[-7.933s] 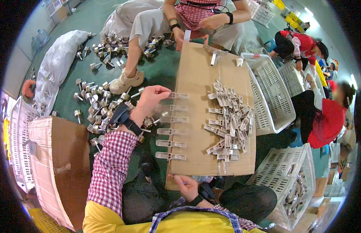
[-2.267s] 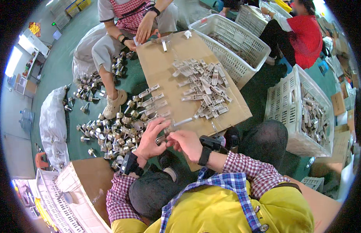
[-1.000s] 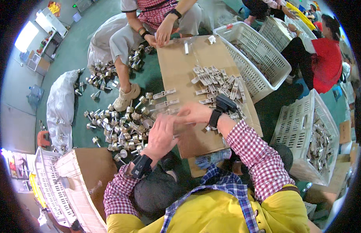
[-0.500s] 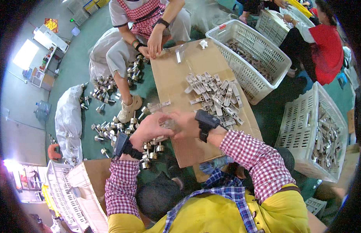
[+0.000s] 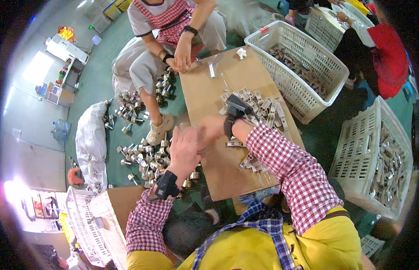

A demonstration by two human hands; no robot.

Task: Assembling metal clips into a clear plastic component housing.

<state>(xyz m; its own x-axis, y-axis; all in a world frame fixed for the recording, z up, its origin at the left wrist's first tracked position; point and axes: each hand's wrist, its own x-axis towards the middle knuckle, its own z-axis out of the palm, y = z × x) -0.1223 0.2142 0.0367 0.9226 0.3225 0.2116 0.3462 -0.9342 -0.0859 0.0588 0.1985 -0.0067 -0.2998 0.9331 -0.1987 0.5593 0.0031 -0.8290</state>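
Two hands meet over the near-left edge of the cardboard sheet (image 5: 245, 180). The left hand (image 5: 184, 148) and the right hand (image 5: 209, 130) are pressed close together around something small, but motion blur hides it, so I cannot tell what the fingers grip or how tightly.

To do this step well, I think the hands should stay low over the sheet, so a slipped piece lands on the cardboard and not among the metal fittings on the floor (image 5: 142, 155).

The metal clips (image 5: 254, 105) lie in a loose heap in the middle of the sheet, just beyond the right wrist. They look small, flat, silver and shiny, many crossing over each other.

A white plastic basket (image 5: 304, 67) with more metal parts stands just beside the sheet. Opposite, another person's hands (image 5: 182, 51) work at the far edge.
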